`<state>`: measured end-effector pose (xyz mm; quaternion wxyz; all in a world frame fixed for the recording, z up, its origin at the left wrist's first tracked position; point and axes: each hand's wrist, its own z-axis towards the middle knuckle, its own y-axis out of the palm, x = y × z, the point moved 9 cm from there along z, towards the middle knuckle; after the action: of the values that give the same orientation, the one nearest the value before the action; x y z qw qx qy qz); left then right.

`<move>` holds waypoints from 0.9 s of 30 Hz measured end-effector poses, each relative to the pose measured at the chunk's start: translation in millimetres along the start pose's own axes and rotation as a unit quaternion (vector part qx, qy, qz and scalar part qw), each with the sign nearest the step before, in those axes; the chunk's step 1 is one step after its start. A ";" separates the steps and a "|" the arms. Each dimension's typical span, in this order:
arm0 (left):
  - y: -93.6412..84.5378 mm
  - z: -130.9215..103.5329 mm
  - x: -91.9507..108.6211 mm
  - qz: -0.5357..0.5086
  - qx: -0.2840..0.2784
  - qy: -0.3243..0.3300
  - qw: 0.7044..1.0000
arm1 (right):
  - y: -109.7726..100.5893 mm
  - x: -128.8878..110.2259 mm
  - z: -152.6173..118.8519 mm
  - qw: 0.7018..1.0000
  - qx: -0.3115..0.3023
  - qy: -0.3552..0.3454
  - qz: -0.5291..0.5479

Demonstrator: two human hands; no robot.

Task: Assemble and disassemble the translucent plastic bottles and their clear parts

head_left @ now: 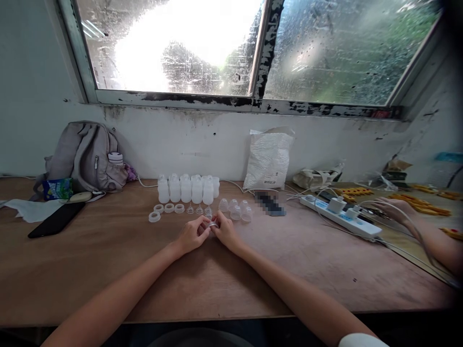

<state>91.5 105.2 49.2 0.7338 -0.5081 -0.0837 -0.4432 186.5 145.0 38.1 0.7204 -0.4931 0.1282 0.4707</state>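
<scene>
My left hand (193,234) and my right hand (226,232) meet above the middle of the table, fingers closed on a whitish screw ring (213,225) between them. A clear teat appears close behind the fingertips; whether it sits in the ring I cannot tell. Just beyond stand a few clear teats (199,209). To their left lie several loose white screw rings (169,207). Clear dome caps (236,213) stand in a cluster on the right. Behind the teats, frosted baby bottles (185,190) are lined up upright, with clear tops on them.
Left are a black phone (56,220), a grey backpack (88,156) and a tissue pack (58,189). A white plastic mailer (269,159) leans on the wall. A power strip (340,218) with cables lies right, near another person's hand (394,210) and yellow parts (419,204).
</scene>
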 end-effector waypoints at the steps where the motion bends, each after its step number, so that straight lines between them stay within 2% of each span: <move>1: 0.6 0.6 -2.1 0.015 0.004 -0.005 1.000 | -1.1 0.3 0.6 1.000 0.002 0.000 -0.004; 9: -10.1 3.6 -19.2 0.101 0.053 -0.056 0.992 | 8.8 -14.2 -6.2 0.996 -0.026 -0.076 -0.027; 19: -4.9 2.2 -7.9 0.144 0.035 -0.015 0.989 | 9.0 -14.1 -8.3 0.994 -0.021 -0.061 -0.085; 27: -6.9 1.7 -6.6 0.157 0.036 -0.006 0.987 | 8.8 -9.7 -7.8 0.997 -0.017 -0.053 -0.054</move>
<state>83.1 109.7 50.9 0.8114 -0.4914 -0.0231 -0.3157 176.5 133.8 35.4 0.7422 -0.4857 0.0553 0.4584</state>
